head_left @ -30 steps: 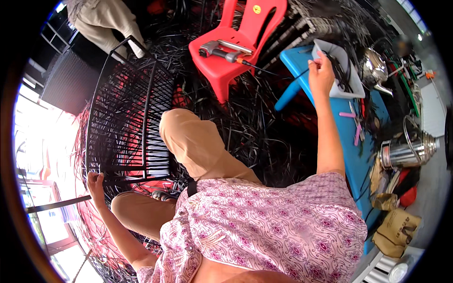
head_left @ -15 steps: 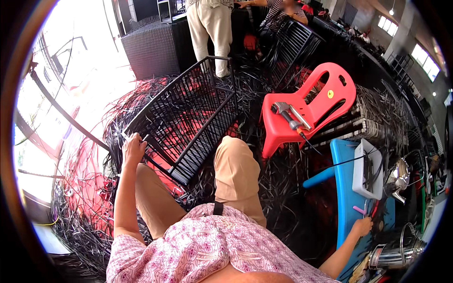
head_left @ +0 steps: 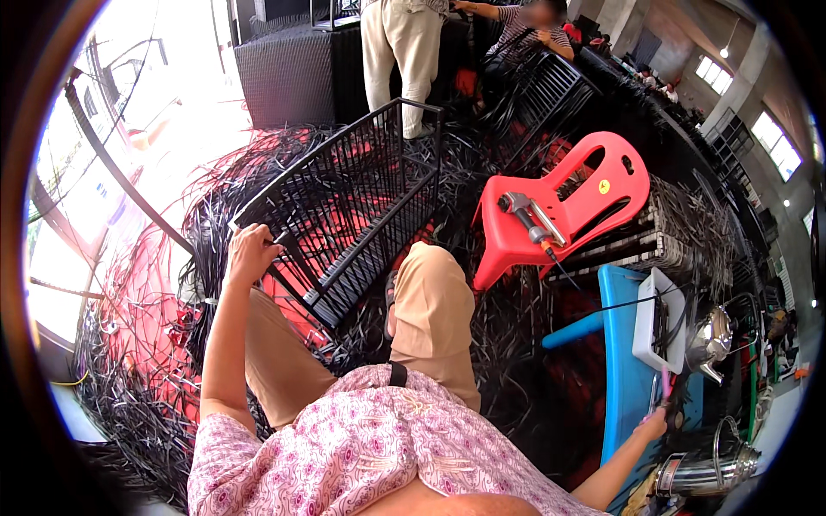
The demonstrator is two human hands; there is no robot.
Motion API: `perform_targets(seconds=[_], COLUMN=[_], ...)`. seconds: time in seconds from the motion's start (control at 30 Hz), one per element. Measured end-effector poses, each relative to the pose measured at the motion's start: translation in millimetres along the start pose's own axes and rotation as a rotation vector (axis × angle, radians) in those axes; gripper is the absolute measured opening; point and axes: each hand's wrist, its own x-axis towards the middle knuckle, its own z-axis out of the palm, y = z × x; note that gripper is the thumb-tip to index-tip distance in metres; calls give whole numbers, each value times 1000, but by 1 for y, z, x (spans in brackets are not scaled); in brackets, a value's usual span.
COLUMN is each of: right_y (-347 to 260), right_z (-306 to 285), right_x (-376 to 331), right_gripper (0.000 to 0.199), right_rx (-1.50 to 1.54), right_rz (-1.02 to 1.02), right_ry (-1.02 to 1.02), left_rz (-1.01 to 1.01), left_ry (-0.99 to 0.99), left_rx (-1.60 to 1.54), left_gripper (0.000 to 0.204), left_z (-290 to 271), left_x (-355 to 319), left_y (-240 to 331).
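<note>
My left hand [head_left: 250, 255] is curled over the near left corner of a black slatted metal frame [head_left: 344, 206], which stands tilted before my knees. A short dark piece pokes out by its fingertips; what it is I cannot tell. Off to the right, my right hand [head_left: 655, 426] is closed around a slim tool with a pink handle [head_left: 665, 383], above the blue plastic stool [head_left: 613, 344]. A second slender grey tool [head_left: 653, 394] shows beside it. The white tray [head_left: 643, 344] on the stool holds dark items.
A red plastic chair [head_left: 503, 245] carries a corded power tool [head_left: 533, 222]. Steel kettle [head_left: 712, 340] and steel flask [head_left: 701, 471] stand at far right. Black strips [head_left: 138, 404] litter the red floor. One person stands [head_left: 400, 52] beyond the frame; another sits behind it.
My right hand has drawn back slightly, and the pink-handled tool now points up from it instead of lying slanted on the stool. My left hand's fingers have lifted and loosened slightly at the frame's corner.
</note>
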Motion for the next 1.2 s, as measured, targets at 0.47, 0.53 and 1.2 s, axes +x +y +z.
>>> perform_targets(seconds=[0.47, 0.53, 1.2], right_y=[-119, -121, -90], right_z=[111, 122, 141], right_x=[-357, -420, -545], right_gripper=[36, 33, 64], right_rx=[24, -13, -157], right_rz=[-436, -383, -976], right_ry=[-1067, -1320, -2219], left_rz=[34, 17, -75], left_ry=[-85, -35, -124], left_rx=[6, -47, -346], left_gripper=[18, 22, 26], left_z=[-9, -3, 3], left_x=[3, -4, -1], left_y=[11, -10, -53])
